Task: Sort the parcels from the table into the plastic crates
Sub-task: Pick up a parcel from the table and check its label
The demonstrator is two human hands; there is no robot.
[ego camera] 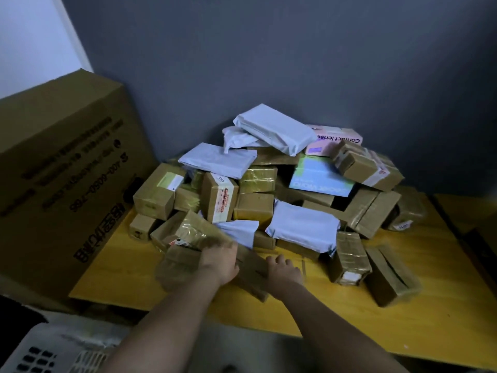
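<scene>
The person is at the picking stage: both hands are down at the front foot of the parcel heap (269, 189), which fills the middle of the frame on the yellow table (403, 327). The left hand (219, 261) grips a taped brown cardboard parcel (183, 262) at lower centre-left, fingers curled over its top edge; the parcel is blurred. The right hand (285, 269) lies just beside it with fingers fairly straight, touching a flat brown box (251, 267) that sits between the 2 hands; whether it has any hold there I cannot tell.

1 white slotted plastic crate (40, 351) shows at the lower left corner, below the table edge. A large cardboard carton (61, 170) stands at the left.

Next, I'd judge, the gripped parcel must come free of the white poly mailer (239, 232) leaning beside it, then travel down-left to the crate.
</scene>
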